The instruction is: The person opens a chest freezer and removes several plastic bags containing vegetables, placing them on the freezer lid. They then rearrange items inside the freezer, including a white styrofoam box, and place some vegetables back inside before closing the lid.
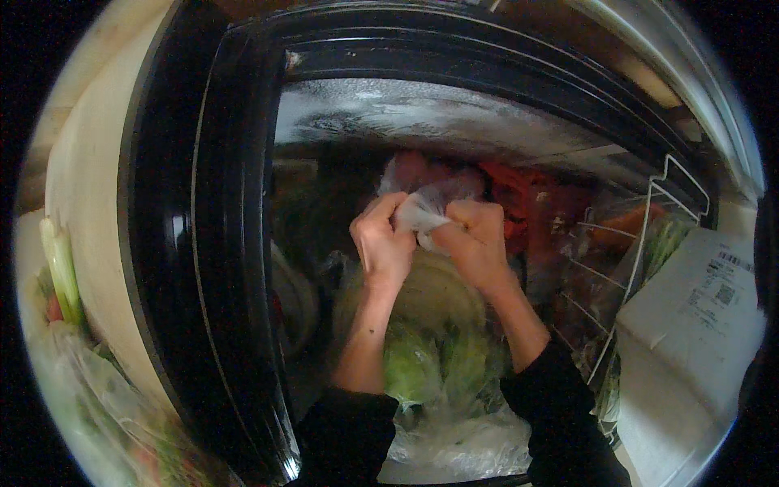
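Observation:
Both hands are gathered at the neck of a thin, translucent plastic bag [421, 210]. My left hand [384, 240] grips its twisted film on one side, and my right hand [478, 243] grips it on the other. Dark reddish-purple contents [447, 173] show through the bag beyond my fingers; what they are is too blurred to tell. Under my wrists lies a round, pale yellowish thing [441, 283], partly hidden. Closer to me are green vegetables [411, 368] wrapped in clear plastic film. All this is inside a black-framed chest cooler or freezer.
The black frame [240, 213] borders the opening at left and back, beside a frosted inner wall [389, 109]. Red netting or packaging [514, 198] lies right of the bag. A white wire rack [639, 255] and labelled white box [681, 329] stand right. Bagged vegetables [91, 383] lie left outside.

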The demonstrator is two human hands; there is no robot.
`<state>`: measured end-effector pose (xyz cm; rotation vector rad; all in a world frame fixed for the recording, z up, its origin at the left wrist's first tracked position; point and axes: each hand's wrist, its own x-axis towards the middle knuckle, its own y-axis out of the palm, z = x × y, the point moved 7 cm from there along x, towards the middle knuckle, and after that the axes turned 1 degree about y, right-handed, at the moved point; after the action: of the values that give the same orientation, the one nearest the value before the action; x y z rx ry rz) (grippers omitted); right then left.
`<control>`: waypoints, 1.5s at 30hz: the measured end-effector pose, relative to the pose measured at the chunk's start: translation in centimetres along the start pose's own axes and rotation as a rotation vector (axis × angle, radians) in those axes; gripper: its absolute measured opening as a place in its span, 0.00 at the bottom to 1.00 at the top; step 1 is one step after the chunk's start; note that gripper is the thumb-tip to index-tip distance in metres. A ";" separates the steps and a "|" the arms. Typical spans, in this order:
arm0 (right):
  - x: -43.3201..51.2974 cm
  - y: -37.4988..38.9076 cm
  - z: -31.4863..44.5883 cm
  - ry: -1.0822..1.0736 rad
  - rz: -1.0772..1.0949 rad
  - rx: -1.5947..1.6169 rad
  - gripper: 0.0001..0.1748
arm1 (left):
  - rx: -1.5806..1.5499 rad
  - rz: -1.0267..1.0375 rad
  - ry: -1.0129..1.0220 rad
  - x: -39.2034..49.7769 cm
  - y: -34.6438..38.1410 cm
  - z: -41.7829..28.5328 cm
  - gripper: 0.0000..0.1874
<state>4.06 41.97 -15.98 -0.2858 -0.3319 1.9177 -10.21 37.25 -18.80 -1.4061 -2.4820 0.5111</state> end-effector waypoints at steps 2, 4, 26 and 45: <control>-1.2 0.0 1.3 -0.059 0.003 -0.058 0.16 | 0.013 -0.006 0.068 -1.0 -0.8 -1.2 0.05; -3.5 0.0 2.5 -0.087 0.018 -0.096 0.17 | 0.030 0.040 0.079 -2.7 -1.6 -2.0 0.07; -16.3 1.8 1.3 0.046 0.330 -0.399 0.08 | 0.471 0.562 -0.520 2.1 6.2 8.7 0.19; -15.8 -4.2 -2.2 0.164 0.131 -0.116 0.09 | 0.013 0.228 -0.065 -11.6 -8.9 -14.2 0.20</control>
<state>14.07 28.88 -15.88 -0.5511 -0.3218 1.9915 -5.93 25.63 -2.69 -1.7036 -2.3747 0.6254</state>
